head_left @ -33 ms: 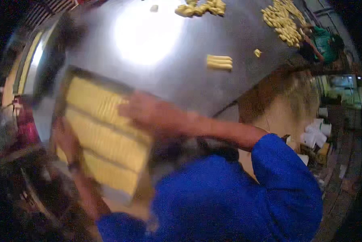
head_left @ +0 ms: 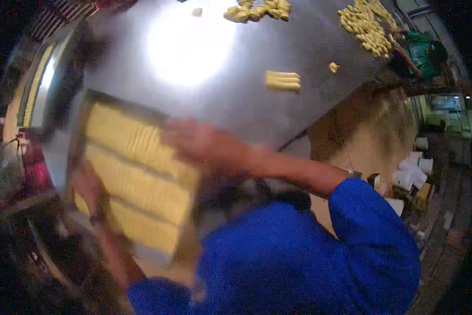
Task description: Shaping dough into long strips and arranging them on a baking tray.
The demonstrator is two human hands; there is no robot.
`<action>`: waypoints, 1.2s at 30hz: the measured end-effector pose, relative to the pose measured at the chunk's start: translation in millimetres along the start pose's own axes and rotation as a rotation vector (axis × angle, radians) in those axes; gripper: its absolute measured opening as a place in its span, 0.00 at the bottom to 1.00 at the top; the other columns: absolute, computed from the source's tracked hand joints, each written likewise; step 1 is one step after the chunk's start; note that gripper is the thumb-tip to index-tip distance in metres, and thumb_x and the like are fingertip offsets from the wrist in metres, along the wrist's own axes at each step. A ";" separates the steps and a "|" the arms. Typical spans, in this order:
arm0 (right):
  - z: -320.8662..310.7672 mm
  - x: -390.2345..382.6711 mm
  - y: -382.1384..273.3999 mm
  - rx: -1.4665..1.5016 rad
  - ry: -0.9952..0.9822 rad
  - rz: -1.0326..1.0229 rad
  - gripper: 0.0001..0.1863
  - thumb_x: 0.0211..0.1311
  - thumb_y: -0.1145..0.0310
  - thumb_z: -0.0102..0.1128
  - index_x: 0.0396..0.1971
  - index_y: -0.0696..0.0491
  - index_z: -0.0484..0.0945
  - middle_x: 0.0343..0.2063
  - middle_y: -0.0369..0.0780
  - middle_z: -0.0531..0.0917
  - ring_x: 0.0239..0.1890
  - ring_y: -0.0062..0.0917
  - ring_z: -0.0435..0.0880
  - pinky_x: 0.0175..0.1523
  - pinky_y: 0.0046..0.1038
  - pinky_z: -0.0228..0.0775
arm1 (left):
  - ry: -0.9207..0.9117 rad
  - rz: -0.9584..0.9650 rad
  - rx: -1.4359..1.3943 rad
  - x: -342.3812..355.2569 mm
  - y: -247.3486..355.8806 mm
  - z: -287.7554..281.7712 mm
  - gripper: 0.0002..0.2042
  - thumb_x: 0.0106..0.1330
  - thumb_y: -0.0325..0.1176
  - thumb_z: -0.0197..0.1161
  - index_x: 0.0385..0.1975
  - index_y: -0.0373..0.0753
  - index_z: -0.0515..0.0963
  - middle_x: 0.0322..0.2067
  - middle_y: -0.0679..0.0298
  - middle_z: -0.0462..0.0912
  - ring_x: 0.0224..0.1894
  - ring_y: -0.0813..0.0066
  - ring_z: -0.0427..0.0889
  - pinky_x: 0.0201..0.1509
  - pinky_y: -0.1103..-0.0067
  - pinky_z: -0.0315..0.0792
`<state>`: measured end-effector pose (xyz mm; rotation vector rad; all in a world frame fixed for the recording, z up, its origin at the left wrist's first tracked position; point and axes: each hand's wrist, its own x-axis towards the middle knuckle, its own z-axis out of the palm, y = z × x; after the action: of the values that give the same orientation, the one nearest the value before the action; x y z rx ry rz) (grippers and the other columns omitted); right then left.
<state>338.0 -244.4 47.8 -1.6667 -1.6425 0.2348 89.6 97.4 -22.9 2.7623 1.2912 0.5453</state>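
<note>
While both of our forearms reach in from the lower side, we see our left hand (head_left: pixel 90 184) at the left side of a shallow tray (head_left: pixel 125 103), its wrist bent little and a dark band around it. Our right hand (head_left: pixel 191 139) comes across from a bent elbow, its palm turned down, and lies over the tray's upper right corner. Its fingers look curled and close together, but with the blur we cannot tell whether they pinch anything; we cannot tell how the left fingers stand either.

We count one tray, slanting in front of our blue garment (head_left: pixel 278 252), and in it three rows of yellow strips (head_left: pixel 141 186), too blurred to count singly. Beyond it we count three yellow sticks (head_left: pixel 283 81) side by side, one small lump (head_left: pixel 333 67) to their right, one cluster of yellow pieces (head_left: pixel 259 10) and one larger heap (head_left: pixel 364 26).

These lie on a grey, smooth table (head_left: pixel 236 100) with a bright glare. At its far right we see a person in green (head_left: pixel 424 58); white bags (head_left: pixel 412 172) stand by the brownish floor (head_left: pixel 362 152).
</note>
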 end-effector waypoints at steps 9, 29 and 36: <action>-137.5 -32.5 91.8 0.053 0.460 0.624 0.17 0.69 0.59 0.58 0.45 0.58 0.83 0.36 0.42 0.86 0.35 0.27 0.85 0.44 0.30 0.78 | 0.012 -0.050 -0.368 5.0 32.1 -24.2 0.24 0.73 0.45 0.58 0.57 0.30 0.75 0.49 0.44 0.81 0.54 0.53 0.79 0.61 0.67 0.70; -162.8 14.8 288.7 0.389 0.792 1.160 0.18 0.58 0.62 0.66 0.36 0.64 0.79 0.32 0.49 0.86 0.26 0.28 0.86 0.32 0.32 0.80 | -0.378 0.312 -0.779 11.6 262.1 -47.4 0.15 0.71 0.32 0.61 0.55 0.34 0.77 0.50 0.57 0.82 0.50 0.71 0.82 0.54 0.76 0.76; -157.5 -58.5 164.9 0.133 0.490 0.794 0.20 0.62 0.65 0.67 0.48 0.62 0.77 0.35 0.44 0.84 0.35 0.27 0.86 0.39 0.29 0.80 | -0.882 0.046 -1.237 19.8 356.5 -5.6 0.24 0.73 0.42 0.59 0.62 0.31 0.71 0.57 0.54 0.78 0.43 0.70 0.84 0.47 0.76 0.79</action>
<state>553.6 -337.5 31.4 -1.9976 -0.5497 0.2809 361.6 -120.7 54.5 1.6010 0.3951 0.0119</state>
